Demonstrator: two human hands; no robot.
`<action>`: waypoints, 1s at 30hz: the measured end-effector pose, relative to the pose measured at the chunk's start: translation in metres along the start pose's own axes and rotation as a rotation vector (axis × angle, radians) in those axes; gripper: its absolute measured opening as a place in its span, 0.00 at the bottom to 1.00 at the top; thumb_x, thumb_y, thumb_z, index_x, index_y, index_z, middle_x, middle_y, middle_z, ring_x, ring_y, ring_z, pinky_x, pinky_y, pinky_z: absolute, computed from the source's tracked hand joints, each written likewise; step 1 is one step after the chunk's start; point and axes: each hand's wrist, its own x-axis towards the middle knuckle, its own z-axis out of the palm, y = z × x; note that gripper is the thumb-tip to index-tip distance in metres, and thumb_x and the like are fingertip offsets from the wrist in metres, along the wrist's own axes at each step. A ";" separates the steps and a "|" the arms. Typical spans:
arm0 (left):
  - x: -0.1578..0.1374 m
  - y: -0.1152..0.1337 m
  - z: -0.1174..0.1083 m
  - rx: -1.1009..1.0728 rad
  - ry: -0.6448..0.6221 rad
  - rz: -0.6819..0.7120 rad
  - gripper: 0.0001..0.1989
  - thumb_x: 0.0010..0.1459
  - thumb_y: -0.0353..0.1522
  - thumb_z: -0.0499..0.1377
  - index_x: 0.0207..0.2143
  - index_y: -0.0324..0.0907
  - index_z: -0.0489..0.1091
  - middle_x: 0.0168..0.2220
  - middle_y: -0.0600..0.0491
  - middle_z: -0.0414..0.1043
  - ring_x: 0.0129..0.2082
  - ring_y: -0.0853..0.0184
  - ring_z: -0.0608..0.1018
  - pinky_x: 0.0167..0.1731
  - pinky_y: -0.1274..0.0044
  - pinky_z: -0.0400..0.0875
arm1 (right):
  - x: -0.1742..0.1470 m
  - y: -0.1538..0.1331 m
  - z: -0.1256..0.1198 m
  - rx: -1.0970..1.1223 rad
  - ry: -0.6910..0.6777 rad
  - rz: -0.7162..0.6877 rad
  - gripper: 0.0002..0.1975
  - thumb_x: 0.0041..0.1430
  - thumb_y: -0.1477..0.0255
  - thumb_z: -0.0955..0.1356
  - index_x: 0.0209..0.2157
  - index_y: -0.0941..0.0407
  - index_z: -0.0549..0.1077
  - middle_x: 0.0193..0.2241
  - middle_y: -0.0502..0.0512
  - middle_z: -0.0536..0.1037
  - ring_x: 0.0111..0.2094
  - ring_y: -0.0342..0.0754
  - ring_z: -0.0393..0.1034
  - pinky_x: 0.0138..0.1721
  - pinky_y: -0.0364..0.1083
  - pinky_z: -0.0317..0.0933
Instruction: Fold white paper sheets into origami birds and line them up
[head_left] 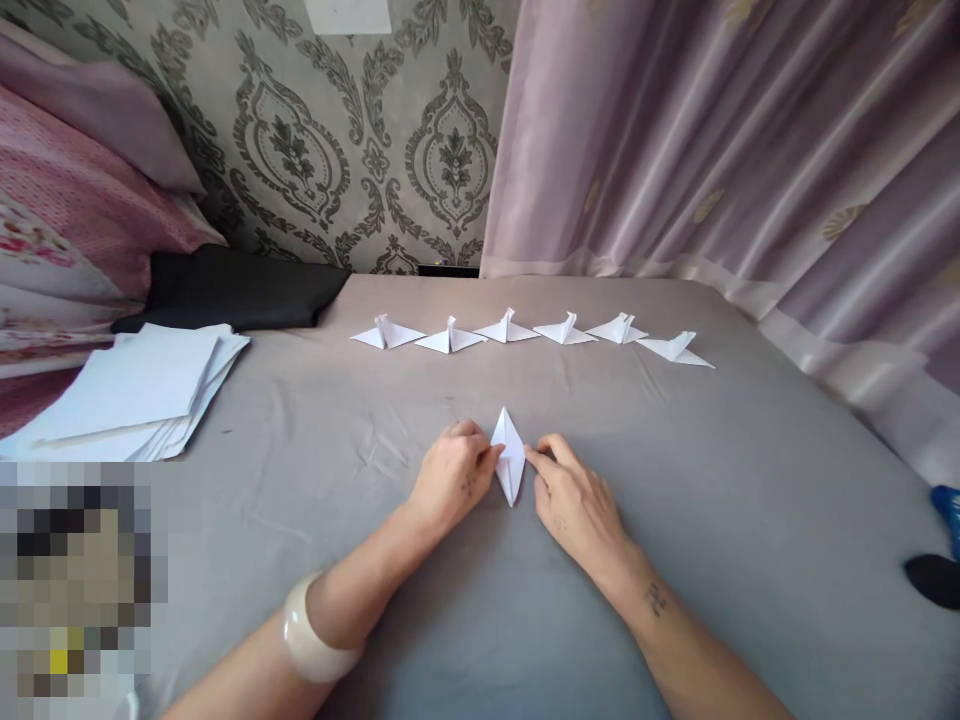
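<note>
A white folded paper diamond [511, 465] lies on the grey cloth surface, its long points facing away from and toward me. At its left edge my left hand [459, 465] is closed, thumb and finger pinching the paper. My right hand [574, 490] touches the right edge with its thumb and forefinger, which look closed on the paper's corner. Beyond my hands stands a row of several white folded paper birds [508, 328], wings spread to the sides.
A stack of white paper sheets [142, 385] lies at the left, with a black folded item [240, 288] behind it. Pink curtains [675, 140] hang at the right. A dark object [934, 580] rests at the right edge. The lower left corner is pixelated.
</note>
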 end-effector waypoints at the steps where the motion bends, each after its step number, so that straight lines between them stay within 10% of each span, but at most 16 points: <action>1: 0.003 -0.004 0.002 -0.065 0.025 -0.046 0.13 0.61 0.33 0.55 0.24 0.40 0.68 0.31 0.50 0.69 0.32 0.65 0.72 0.34 0.75 0.68 | 0.002 0.002 0.001 0.049 0.021 0.018 0.20 0.59 0.78 0.59 0.49 0.51 0.74 0.46 0.53 0.73 0.32 0.44 0.72 0.27 0.43 0.57; 12: 0.005 -0.004 0.005 -0.278 0.062 -0.066 0.01 0.51 0.28 0.61 0.27 0.40 0.72 0.39 0.49 0.68 0.42 0.62 0.71 0.46 0.68 0.66 | 0.013 0.016 0.005 0.512 0.040 0.135 0.15 0.51 0.76 0.62 0.40 0.54 0.75 0.40 0.53 0.75 0.30 0.43 0.68 0.38 0.45 0.63; 21: 0.007 -0.001 0.001 -0.726 -0.196 -0.102 0.08 0.52 0.36 0.60 0.30 0.39 0.69 0.23 0.58 0.66 0.23 0.72 0.67 0.25 0.80 0.59 | 0.015 0.018 0.002 0.944 -0.096 0.199 0.24 0.54 0.68 0.67 0.53 0.56 0.66 0.42 0.55 0.76 0.28 0.41 0.69 0.36 0.45 0.64; 30: 0.005 0.016 -0.007 -1.155 -0.079 -0.215 0.23 0.43 0.37 0.69 0.41 0.40 0.67 0.39 0.51 0.71 0.36 0.69 0.73 0.36 0.78 0.66 | 0.016 0.015 -0.004 1.474 -0.117 0.294 0.15 0.51 0.62 0.72 0.37 0.58 0.75 0.25 0.48 0.74 0.24 0.39 0.67 0.23 0.39 0.57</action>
